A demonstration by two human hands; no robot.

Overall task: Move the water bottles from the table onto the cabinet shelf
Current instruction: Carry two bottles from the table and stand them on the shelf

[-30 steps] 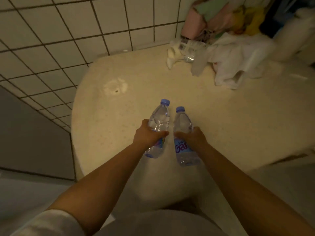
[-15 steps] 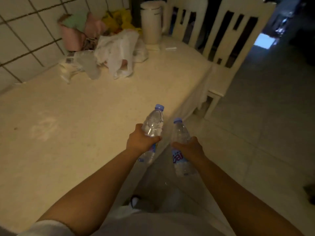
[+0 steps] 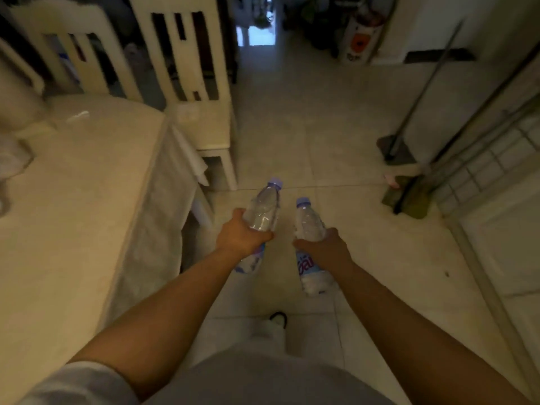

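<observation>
I hold two clear plastic water bottles with blue caps out in front of me, above the tiled floor. My left hand (image 3: 241,236) is wrapped around the middle of the left bottle (image 3: 264,210). My right hand (image 3: 327,248) grips the right bottle (image 3: 309,222) around its labelled waist. Both bottles point away from me, caps forward. The cream table (image 3: 73,217) lies to my left, off to the side of both hands. No cabinet shelf is clearly in sight.
Two cream slatted chairs (image 3: 190,83) stand at the table's far end. A broom and dustpan (image 3: 403,197) lean on the right by a tiled wall (image 3: 491,162). A doorway (image 3: 257,27) opens straight ahead. A white jug (image 3: 17,95) stands on the table.
My view has swung right, away from the table toward the open floor and doorway. Both hands carried the bottles off the tabletop and now hold them over the floor.
</observation>
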